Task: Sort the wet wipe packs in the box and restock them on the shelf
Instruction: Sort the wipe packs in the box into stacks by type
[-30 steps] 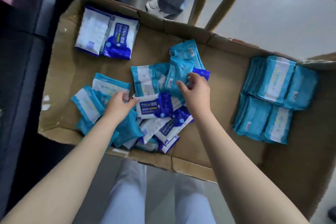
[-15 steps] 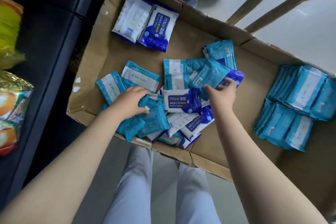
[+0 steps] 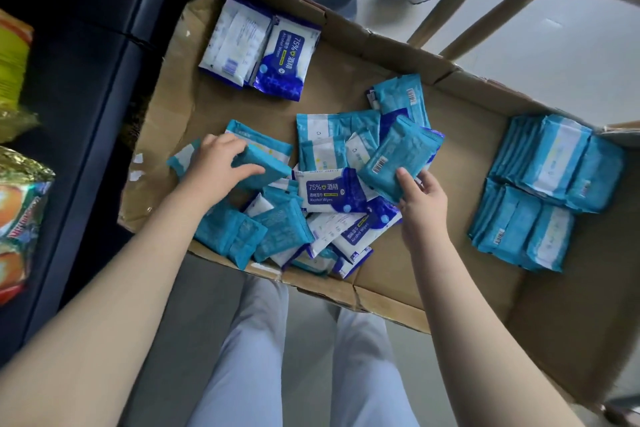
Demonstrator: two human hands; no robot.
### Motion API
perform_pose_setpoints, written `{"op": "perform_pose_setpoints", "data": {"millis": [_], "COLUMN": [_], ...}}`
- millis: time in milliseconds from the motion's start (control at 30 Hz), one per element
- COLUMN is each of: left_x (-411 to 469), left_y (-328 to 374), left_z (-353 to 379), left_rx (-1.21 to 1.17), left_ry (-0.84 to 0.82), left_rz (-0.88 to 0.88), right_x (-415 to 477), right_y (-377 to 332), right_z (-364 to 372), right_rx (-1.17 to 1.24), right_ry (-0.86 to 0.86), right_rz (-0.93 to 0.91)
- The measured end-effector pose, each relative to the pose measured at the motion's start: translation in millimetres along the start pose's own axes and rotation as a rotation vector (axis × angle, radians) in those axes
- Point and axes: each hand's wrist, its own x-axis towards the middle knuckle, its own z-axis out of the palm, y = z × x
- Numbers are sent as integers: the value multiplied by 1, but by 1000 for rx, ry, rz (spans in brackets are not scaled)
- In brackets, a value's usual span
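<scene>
Head view, looking down. At the far left a dark shelf (image 3: 86, 107) carries shiny snack packets (image 3: 20, 218). Next to it stands an open cardboard box (image 3: 173, 87), seen above the person's own pale trouser legs (image 3: 256, 357).

In the box's far left corner two white-and-dark-blue alcohol wipe packs (image 3: 266, 45) lie side by side, touching, one printed side up and one back up. Nearer, the left hand (image 3: 216, 168) reaches in over the left end of the box. Its fingers curl over the top of a teal wipe pack (image 3: 268, 163) and the thumb lies along the near edge, so it grips that pack, which is tilted up off the ones beneath.

The middle of the box holds a loose heap (image 3: 280, 229) of teal and dark-blue packs, overlapping at all angles. A pack marked "75%" and "Alcohol Wipes" (image 3: 332, 192) lies face up between the two hands.

The right hand (image 3: 424, 208) pinches the near end of another teal pack (image 3: 398, 156), barcode side up, with thumb on top and fingers underneath. This pack is tilted above the right edge of the heap.

Well apart, at the box's right end, teal packs stand sorted in two neat rows (image 3: 543, 184). Beyond the box's far wall are pale wooden chair legs (image 3: 460, 0).
</scene>
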Motion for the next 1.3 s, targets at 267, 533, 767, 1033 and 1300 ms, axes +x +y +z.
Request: {"op": "perform_pose_setpoints", "data": {"millis": [267,533,767,1033,1300], "left_x": [7,24,50,75,78], "left_y": [115,252,364,441,436], "left_z": [20,99,154,207,215], "left_rx": [-879,-1159,-847,-531,-435], "left_ry": [-50,-331,-224,7,62], "left_rz": [-229,-176,-22,28,46], "right_x": [-1,26,61,125,105], "right_y": [-32,-61,-90,-114,-94], "right_z": [-50,-169,-251,-277,-265], "right_rx": [56,-138,-276,-646,-785], "right_ry": [35,314,474,464,446], "right_rz": [-58,-147,-273,-294,-533]}}
